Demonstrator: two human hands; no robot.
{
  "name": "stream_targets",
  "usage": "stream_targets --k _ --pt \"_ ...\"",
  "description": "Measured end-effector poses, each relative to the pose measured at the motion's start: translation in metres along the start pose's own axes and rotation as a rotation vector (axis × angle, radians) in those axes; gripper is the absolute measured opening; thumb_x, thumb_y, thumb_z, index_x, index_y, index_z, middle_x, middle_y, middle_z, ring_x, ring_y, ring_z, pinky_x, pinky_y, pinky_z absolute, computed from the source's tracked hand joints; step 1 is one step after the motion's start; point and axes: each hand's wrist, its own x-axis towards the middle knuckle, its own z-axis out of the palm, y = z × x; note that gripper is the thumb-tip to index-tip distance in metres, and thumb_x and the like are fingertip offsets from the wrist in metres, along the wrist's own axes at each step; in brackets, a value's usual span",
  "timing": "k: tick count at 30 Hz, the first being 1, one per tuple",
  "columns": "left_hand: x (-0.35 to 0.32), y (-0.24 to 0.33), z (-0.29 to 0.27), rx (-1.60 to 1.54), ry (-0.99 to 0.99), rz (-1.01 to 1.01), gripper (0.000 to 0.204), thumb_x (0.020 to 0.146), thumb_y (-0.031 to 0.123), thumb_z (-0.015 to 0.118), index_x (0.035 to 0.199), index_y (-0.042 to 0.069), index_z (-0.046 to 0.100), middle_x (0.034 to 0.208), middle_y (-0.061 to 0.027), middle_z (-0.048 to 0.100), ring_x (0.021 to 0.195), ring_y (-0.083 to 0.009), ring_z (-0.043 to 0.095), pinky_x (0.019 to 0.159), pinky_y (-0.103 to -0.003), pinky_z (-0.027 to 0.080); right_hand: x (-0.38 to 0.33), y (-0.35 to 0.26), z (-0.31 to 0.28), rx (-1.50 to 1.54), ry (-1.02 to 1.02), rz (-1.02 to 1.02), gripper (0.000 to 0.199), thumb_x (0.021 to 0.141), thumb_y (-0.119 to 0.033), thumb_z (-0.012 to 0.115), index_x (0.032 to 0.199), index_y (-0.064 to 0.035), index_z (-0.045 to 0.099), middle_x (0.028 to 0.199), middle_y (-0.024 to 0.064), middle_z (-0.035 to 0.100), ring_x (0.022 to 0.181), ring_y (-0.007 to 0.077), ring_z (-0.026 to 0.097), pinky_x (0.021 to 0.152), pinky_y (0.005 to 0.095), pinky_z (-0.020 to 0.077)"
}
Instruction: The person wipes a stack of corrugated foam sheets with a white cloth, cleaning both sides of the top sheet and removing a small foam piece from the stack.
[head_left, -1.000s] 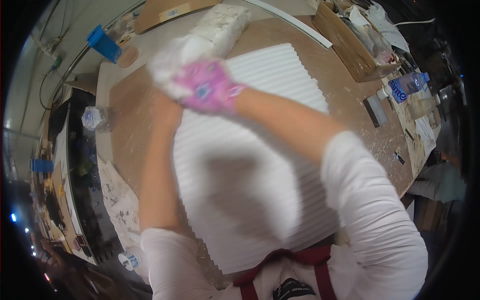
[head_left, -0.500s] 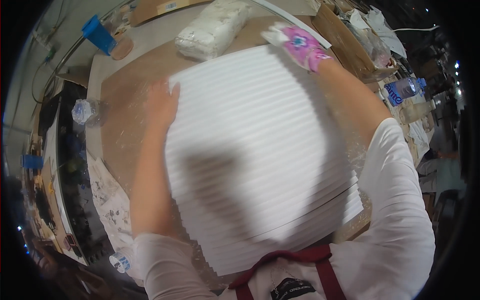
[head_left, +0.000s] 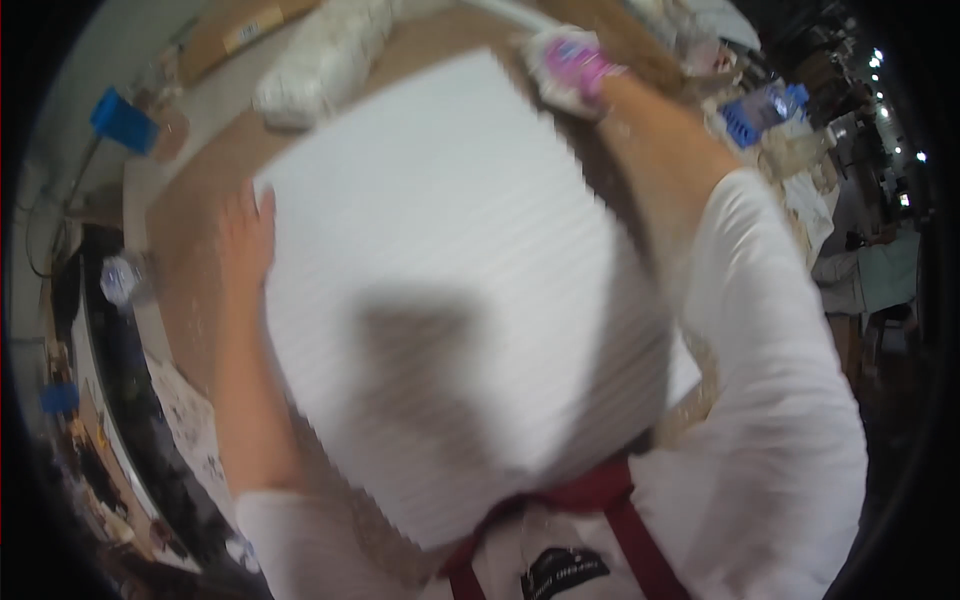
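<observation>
A stack of white, finely ribbed sheets (head_left: 430, 170) lies in front of me, a dark shadow falling across its middle. My left hand (head_left: 247, 235), bare, rests along the stack's far left edge, fingers stretched out and thumb apart. By the far right corner is my right hand (head_left: 570, 70), in a white glove with a pink and blue pattern. Blur hides how its fingers are set, and I cannot tell whether it touches the sheets. Under the stack is a brown board (head_left: 190, 215) on the table.
Beyond the stack lies a white wrapped bundle (head_left: 325, 65), with a cardboard box (head_left: 235, 40) behind it. A blue cup (head_left: 122, 120) stands far left, a clear bottle (head_left: 122, 278) below it. At right are a blue-labelled bottle (head_left: 765, 110) and crumpled plastic.
The whole view has turned and shifted, so the stack looks slanted and lies further left. My left hand stays at the stack's left edge. The gloved hand remains near the far right corner.
</observation>
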Motion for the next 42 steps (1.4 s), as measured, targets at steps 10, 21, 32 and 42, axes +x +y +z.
stream_targets --k 10,21,32,42 --pt "-0.085 -0.008 -0.08 -0.776 0.202 -0.168 0.058 0.093 0.033 0.058 0.137 -0.002 0.046 0.133 -0.0162 0.054 0.123 -0.0253 0.051 0.102 -0.031 0.038 -0.259 0.069 0.006 0.385 0.269 -0.241 0.052 0.093 -0.035 0.057 0.137 -0.008 0.049 0.138 0.0148 0.05 0.13 0.0285 0.045 0.108 0.0364 0.0361" --pt "-0.326 0.029 -0.117 -1.07 -0.214 -0.556 0.053 0.096 0.031 0.053 0.131 -0.009 0.05 0.13 -0.0199 0.056 0.122 -0.0246 0.051 0.105 -0.031 0.035 -0.323 -0.04 0.02 1.019 -0.102 0.278 0.057 0.091 -0.041 0.06 0.133 -0.0027 0.052 0.132 0.0126 0.056 0.123 0.0227 0.05 0.104 0.0312 0.0372" --pt "-0.325 0.05 -0.134 -1.103 -0.144 -0.64 0.06 0.094 0.034 0.054 0.133 -0.012 0.046 0.135 -0.0241 0.051 0.125 -0.0279 0.049 0.106 -0.033 0.033 -0.305 -0.058 0.011 1.437 0.015 0.521 0.046 0.092 -0.032 0.062 0.125 -0.0011 0.057 0.115 0.0065 0.063 0.104 0.0146 0.056 0.094 0.0265 0.042" --pt "-0.269 0.061 -0.238 -1.306 0.367 -0.495 0.041 0.094 0.021 0.059 0.128 -0.002 0.055 0.107 -0.0101 0.062 0.091 -0.0134 0.057 0.078 -0.024 0.047 -0.375 -0.06 -0.097 1.53 0.187 0.442 0.041 0.088 -0.024 0.065 0.12 -0.0004 0.059 0.108 0.0096 0.065 0.098 0.0164 0.061 0.086 0.0293 0.0487"
